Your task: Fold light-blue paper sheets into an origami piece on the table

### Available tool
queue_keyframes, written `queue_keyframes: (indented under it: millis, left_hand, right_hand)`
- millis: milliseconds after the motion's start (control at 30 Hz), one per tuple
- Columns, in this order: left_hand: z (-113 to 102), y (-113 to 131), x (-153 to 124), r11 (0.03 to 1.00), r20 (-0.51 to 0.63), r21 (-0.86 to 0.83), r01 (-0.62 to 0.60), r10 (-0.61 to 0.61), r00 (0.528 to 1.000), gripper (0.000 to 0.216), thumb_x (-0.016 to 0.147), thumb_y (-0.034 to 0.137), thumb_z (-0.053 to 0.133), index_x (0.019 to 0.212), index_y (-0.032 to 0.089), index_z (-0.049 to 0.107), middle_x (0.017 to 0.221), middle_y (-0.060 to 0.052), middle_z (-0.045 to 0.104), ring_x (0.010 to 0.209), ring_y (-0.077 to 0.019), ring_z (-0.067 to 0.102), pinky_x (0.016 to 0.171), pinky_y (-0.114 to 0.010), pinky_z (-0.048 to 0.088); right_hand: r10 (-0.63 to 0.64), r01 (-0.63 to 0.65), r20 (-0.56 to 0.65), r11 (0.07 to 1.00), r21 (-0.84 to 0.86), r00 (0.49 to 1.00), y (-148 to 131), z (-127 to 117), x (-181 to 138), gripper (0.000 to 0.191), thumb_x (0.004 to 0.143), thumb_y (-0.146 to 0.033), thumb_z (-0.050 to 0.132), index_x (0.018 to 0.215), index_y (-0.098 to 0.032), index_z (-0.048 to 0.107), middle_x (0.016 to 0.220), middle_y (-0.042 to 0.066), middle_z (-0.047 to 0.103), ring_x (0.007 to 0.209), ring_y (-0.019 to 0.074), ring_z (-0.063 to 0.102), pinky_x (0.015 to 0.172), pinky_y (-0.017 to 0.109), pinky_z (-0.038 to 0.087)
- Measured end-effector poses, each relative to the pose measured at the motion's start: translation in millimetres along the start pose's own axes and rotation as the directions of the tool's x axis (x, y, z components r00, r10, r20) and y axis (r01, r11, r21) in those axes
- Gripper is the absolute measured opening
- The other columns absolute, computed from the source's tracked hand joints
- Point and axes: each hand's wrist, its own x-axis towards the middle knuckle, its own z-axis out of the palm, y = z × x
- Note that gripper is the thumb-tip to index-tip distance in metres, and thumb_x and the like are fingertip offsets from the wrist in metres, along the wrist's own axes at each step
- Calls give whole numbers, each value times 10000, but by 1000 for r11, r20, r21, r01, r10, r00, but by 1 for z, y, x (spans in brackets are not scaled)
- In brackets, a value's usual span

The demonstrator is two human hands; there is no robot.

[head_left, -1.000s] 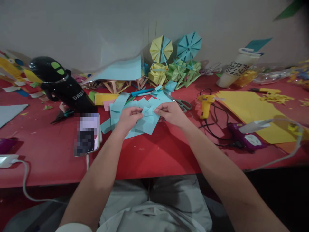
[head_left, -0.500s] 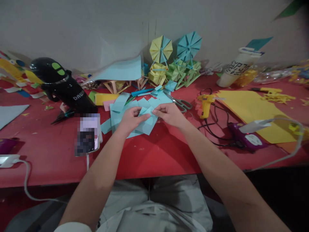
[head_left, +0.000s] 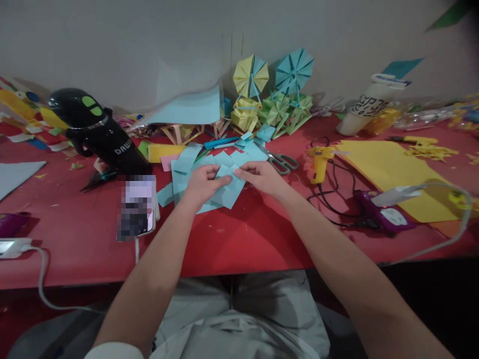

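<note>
My left hand (head_left: 202, 184) and my right hand (head_left: 262, 177) meet over a pile of light blue paper squares (head_left: 179, 172) on the red table (head_left: 239, 234). Both hands pinch one small light blue paper piece (head_left: 228, 172) between fingertips and thumbs, folding it just above the pile. The left thumb points toward the right fingers. More blue squares (head_left: 258, 149) fan out behind the hands.
Scissors (head_left: 280, 159) lie just right of the hands, then a yellow glue gun (head_left: 318, 162), a purple glue gun (head_left: 381, 212) with cables, and yellow sheets (head_left: 385, 164). A phone (head_left: 135, 207) and black heat tool (head_left: 101, 132) stand at left. Folded paper fans (head_left: 273, 94) lean on the wall.
The hands have drawn closer together on the blue piece, the right one shifting slightly left and the fold tightening. Nothing else on the table has moved.
</note>
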Motion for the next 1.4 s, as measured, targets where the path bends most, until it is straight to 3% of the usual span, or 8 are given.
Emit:
queue_keyframes:
  millis: [200, 467, 700, 867, 1100, 1400]
  left_hand:
    - [0, -1, 1, 1000, 9, -4, 14, -14, 1000, 421, 556, 364, 849, 892, 146, 719, 790, -57, 724, 714, -176, 647, 692, -311, 512]
    - [-1, -5, 3, 996, -17, -48, 74, -75, 997, 410, 538, 381, 854, 831, 140, 698, 757, -43, 692, 710, -169, 627, 683, -311, 498]
    - [-4, -8, 6, 997, -47, -26, 73, -75, 996, 361, 534, 361, 863, 784, 159, 698, 684, -10, 653, 609, -116, 551, 587, -257, 435]
    - [-6, -8, 6, 998, -33, -6, 64, -64, 997, 320, 558, 350, 848, 766, 157, 699, 662, 1, 631, 572, -93, 506, 542, -240, 382]
    - [-2, -1, 3, 999, -58, 15, 34, -33, 998, 325, 547, 362, 841, 731, 147, 681, 632, -2, 610, 570, -101, 491, 548, -254, 374]
    - [0, -3, 3, 998, -89, 53, -26, 31, 996, 330, 581, 358, 820, 801, 141, 704, 692, -13, 652, 608, -115, 536, 563, -251, 404]
  right_hand:
    - [-77, 72, -50, 993, -99, 996, 4, 2, 2, 469, 743, -621, 651, 687, -157, 622, 555, -26, 470, 517, 90, 396, 494, 254, 326]
    - [-83, 68, -104, 988, -137, 991, 4, 2, 4, 458, 760, -606, 616, 699, -152, 629, 586, 13, 537, 545, 125, 491, 525, 281, 425]
    - [-62, 58, -83, 997, -56, 995, 0, -2, 2, 448, 736, -608, 652, 709, -161, 633, 577, 19, 559, 515, 134, 514, 492, 294, 479]
    - [-72, 67, -71, 996, -64, 995, 2, -3, 2, 437, 755, -591, 645, 710, -157, 626, 577, 18, 548, 519, 130, 505, 490, 287, 458]
    - [-171, 156, -119, 979, -129, 978, 0, 1, 3, 381, 797, -503, 598, 621, -168, 555, 551, -14, 441, 529, 94, 382, 496, 258, 320]
    - [-193, 186, -173, 981, -56, 966, 1, 5, 5, 358, 775, -517, 630, 713, -167, 591, 602, -3, 502, 560, 105, 415, 519, 261, 348]
